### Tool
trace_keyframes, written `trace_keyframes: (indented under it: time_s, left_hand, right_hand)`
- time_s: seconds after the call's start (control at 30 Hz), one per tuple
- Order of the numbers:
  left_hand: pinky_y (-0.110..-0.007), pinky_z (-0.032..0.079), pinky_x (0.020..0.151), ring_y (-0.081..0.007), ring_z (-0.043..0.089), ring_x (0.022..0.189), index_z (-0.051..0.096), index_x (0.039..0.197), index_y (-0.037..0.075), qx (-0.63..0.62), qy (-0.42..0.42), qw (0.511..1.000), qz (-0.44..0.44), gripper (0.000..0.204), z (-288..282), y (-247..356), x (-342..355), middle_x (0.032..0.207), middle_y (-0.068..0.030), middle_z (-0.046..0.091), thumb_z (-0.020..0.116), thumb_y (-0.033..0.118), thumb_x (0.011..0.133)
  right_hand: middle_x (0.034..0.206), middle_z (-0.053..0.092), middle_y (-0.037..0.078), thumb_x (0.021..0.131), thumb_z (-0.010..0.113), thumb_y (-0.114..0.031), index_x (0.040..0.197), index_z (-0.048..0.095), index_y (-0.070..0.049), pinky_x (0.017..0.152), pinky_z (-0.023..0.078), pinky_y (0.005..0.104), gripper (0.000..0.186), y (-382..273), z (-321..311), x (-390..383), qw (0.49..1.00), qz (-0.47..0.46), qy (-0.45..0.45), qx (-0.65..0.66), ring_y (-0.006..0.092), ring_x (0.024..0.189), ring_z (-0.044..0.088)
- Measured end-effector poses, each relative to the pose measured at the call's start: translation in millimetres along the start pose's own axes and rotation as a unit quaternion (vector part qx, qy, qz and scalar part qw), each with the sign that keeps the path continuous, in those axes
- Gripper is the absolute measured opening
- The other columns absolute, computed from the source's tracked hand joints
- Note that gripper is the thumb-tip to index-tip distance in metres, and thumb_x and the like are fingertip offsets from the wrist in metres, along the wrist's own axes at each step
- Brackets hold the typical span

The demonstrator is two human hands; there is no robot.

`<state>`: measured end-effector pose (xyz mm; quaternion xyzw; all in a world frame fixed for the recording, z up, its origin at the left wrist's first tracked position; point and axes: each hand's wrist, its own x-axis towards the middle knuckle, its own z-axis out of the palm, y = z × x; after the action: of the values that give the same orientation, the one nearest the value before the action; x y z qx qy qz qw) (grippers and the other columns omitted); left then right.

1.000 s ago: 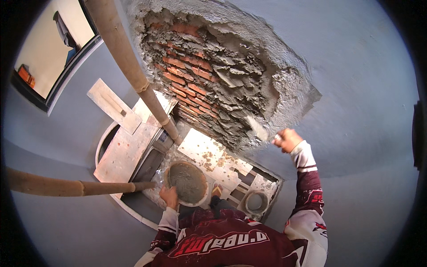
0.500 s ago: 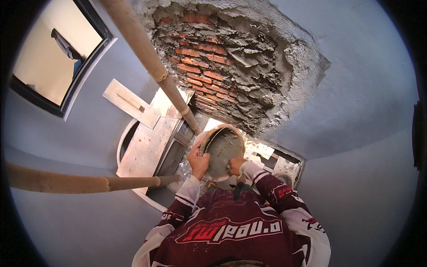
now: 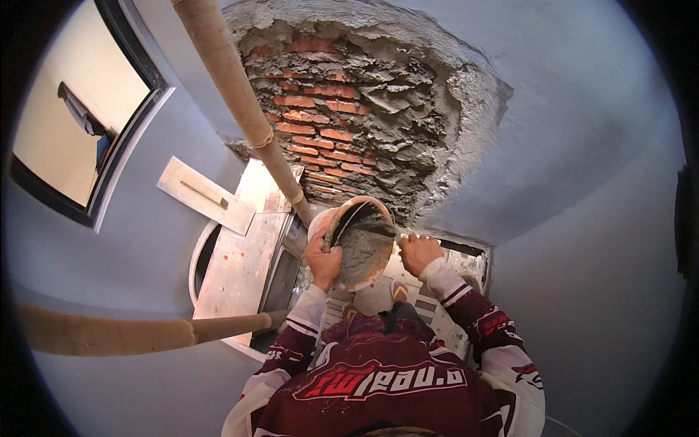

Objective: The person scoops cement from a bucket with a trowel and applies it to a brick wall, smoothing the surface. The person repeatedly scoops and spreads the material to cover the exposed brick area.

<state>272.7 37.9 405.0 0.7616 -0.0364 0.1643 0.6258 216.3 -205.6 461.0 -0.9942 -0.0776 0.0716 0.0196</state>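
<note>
My left hand (image 3: 322, 263) grips the near-left rim of a round, mortar-stained bucket (image 3: 319, 225), thumb over the edge. The bucket is tilted, and wet grey mortar (image 3: 358, 253) lies inside it. A thin wire handle loops up by the left inner wall. Just right of the rim, my right hand (image 3: 420, 253) is closed around what seems to be a trowel (image 3: 381, 228). Its dark, mortar-coated blade reaches over the bucket's right side; the grip is hidden by my fingers. Beyond stands a wall patch of exposed red brick (image 3: 320, 113), its right part covered with rough mortar (image 3: 408, 131).
One bamboo pole (image 3: 244, 102) slants up at the left; another bamboo pole (image 3: 145, 331) crosses the lower left. A wooden float (image 3: 206, 197) lies on a board-topped stand (image 3: 237, 269). Grey plastered walls (image 3: 568, 189) enclose the corner. A window (image 3: 87, 109) is at the upper left.
My right hand has lifted out of the bucket and moved right, past its rim. The bucket has tipped more, while my left hand keeps its hold. The view has shifted slightly.
</note>
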Motion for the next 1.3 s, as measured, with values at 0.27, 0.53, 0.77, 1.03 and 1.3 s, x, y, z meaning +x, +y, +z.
trace_keyframes:
  time_s: [0.27,0.53,0.77,1.03,1.3]
  left_hand:
    - [-0.030,0.047,0.087,-0.0258,0.063,0.105,0.061,0.086,-0.008,0.018,-0.086,0.996,0.027,0.021,-2.8,7.9,-8.9,0.113,-0.0194,0.065,0.062,-0.001,0.066]
    - [-0.023,0.048,0.071,-0.0096,0.062,0.077,0.064,0.109,-0.005,-0.068,0.005,0.985,-0.156,0.037,-2.3,-22.4,-20.5,0.092,-0.0033,0.068,0.059,-0.006,0.072]
    - [-0.023,0.036,0.051,-0.0068,0.048,0.061,0.060,0.106,-0.008,-0.140,0.094,0.953,-0.253,0.034,32.8,-55.3,-55.3,0.074,0.0014,0.055,0.058,-0.007,0.073]
    - [-0.028,0.042,0.058,-0.0120,0.053,0.067,0.058,0.085,-0.002,-0.060,0.198,0.921,-0.330,0.013,10.2,-49.3,-117.2,0.077,-0.0026,0.057,0.059,-0.002,0.072]
    - [-0.029,0.046,0.062,-0.0153,0.058,0.069,0.061,0.100,-0.006,0.014,0.313,0.868,-0.386,0.029,-38.9,-90.2,-187.5,0.083,-0.0056,0.062,0.054,-0.007,0.072]
  right_hand:
    - [0.091,0.067,0.027,0.083,0.065,-0.038,0.098,0.067,0.001,0.080,0.051,0.0487,0.041,-49.1,114.5,6.1,0.949,-0.055,-0.174,0.257,0.0432,0.089,0.066]
    - [0.104,0.066,0.026,0.087,0.058,-0.045,0.117,0.060,-0.004,0.088,0.049,0.0486,0.051,-3.6,78.8,-17.1,0.947,0.014,-0.197,0.253,0.0418,0.101,0.062]
    - [0.096,0.067,0.025,0.084,0.060,-0.040,0.112,0.063,-0.005,0.085,0.051,0.0489,0.045,62.4,64.5,-10.4,0.954,-0.022,-0.231,0.189,0.0409,0.095,0.065]
    - [0.071,0.066,0.013,0.077,0.070,-0.025,0.087,0.068,-0.002,0.061,0.051,0.0364,0.025,106.4,54.4,20.2,0.860,-0.150,-0.290,0.392,0.0226,0.064,0.066]
    - [0.064,0.065,0.009,0.083,0.069,-0.027,0.083,0.070,-0.001,0.049,0.049,0.0342,0.027,274.8,-30.4,147.5,0.910,0.149,-0.109,0.372,0.0166,0.053,0.061]
